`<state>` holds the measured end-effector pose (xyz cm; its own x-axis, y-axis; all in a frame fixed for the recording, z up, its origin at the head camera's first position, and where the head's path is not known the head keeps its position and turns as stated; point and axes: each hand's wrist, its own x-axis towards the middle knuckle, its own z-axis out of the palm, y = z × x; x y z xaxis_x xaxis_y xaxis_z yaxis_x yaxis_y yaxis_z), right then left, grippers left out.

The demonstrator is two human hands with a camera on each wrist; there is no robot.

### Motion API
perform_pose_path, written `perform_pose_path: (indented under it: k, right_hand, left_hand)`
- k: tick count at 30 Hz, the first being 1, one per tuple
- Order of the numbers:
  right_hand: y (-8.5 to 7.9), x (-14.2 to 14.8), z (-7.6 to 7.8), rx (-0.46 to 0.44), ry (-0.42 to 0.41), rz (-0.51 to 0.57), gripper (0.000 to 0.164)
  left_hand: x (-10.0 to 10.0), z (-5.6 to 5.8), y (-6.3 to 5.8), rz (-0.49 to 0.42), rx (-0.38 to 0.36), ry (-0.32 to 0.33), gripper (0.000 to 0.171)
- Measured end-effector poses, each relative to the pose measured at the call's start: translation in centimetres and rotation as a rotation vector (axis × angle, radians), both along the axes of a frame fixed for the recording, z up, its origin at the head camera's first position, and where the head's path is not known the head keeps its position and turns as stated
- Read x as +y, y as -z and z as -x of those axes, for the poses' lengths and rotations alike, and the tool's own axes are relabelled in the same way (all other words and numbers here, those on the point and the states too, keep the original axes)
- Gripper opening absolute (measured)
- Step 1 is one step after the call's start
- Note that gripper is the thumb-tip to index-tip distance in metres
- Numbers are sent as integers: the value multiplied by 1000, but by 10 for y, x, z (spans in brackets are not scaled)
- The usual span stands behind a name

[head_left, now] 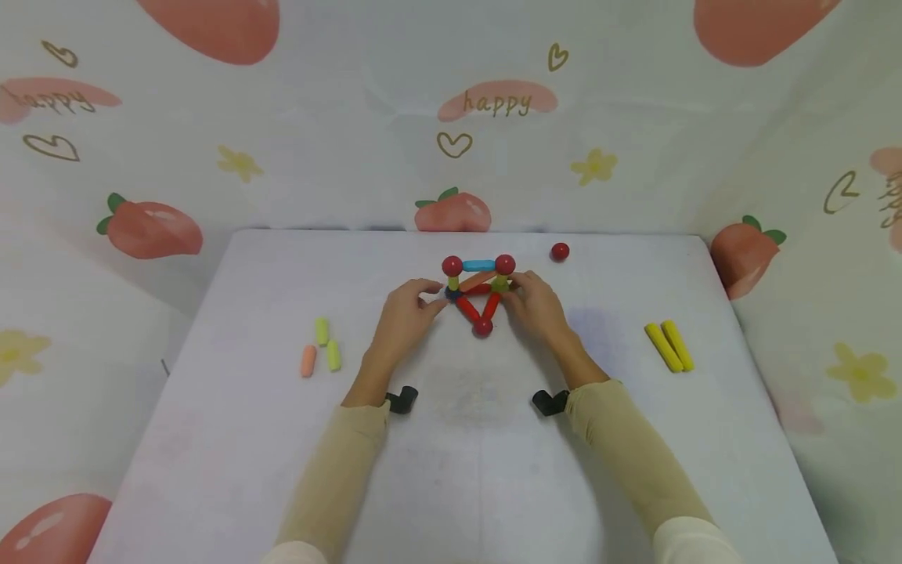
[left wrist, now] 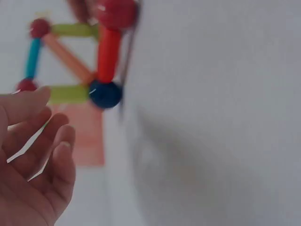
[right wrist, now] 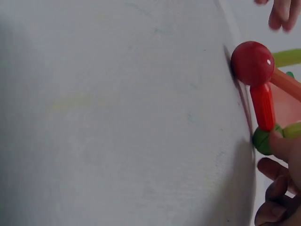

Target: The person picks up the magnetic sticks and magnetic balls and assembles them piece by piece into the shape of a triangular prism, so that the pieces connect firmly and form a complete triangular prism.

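Observation:
A ball-and-stick frame stands at the back middle. Its base joins a front red ball (head_left: 482,327), a dark blue ball (left wrist: 105,94) and a green ball (right wrist: 264,141) with red sticks (head_left: 468,309). Yellow-green sticks (left wrist: 68,94) rise to two upper red balls (head_left: 452,266), bridged by a blue stick (head_left: 479,265). An orange stick (left wrist: 68,58) slants across. My left hand (head_left: 410,309) is beside the dark blue ball, fingers loosely bent, with nothing visibly gripped. On the other side, my right hand (head_left: 539,304) pinches the green ball, partly hiding it; its thumb overlaps the ball.
A loose red ball (head_left: 560,251) lies near the table's back edge. Short yellow-green sticks (head_left: 333,356) and an orange stick (head_left: 308,361) lie to the left. Two longer yellow sticks (head_left: 664,348) lie on the right. A printed cloth hangs behind the white table (head_left: 465,470).

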<state>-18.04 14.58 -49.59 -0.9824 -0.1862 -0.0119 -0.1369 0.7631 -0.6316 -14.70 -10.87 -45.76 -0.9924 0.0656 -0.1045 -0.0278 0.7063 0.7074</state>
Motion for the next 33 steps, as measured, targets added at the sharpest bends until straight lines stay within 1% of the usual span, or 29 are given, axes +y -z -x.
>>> perform_pose_path:
  k: [2,4,6,9,12,16,18,20,27,30,33]
  right_hand:
    - [2,-4,2,12,13,-6,41]
    - [4,-7,4,21,28,-22,38]
    - [3,-9,7,25,45,-38,35]
    - [1,-11,11,12,49,-58,36]
    - [-1,-13,13,-10,48,-65,39]
    - [-3,-16,14,-35,50,-70,42]
    - [-3,-18,15,-40,44,-68,42]
    - [-2,-17,15,-42,46,-67,42]
    - [-4,-16,13,-33,46,-67,43]
    - [-4,-18,13,-35,49,-70,42]
    - [-5,-18,13,-30,56,-71,40]
  left_hand:
    - [-19,-13,-6,-8,12,-30,37]
    - [-39,-26,-8,-13,27,-77,37]
    - [-59,-39,-8,-7,34,-136,38]
    - [-84,-56,-3,7,14,-220,40]
    - [-100,-71,1,25,-8,-275,42]
    - [-111,-82,5,31,-30,-313,45]
    - [-113,-86,7,36,-41,-330,46]
    - [-113,-85,9,54,-46,-329,47]
    - [-111,-79,16,91,-24,-337,42]
    - [-110,-76,18,89,-33,-344,42]
    - [-109,-75,19,93,-52,-335,44]
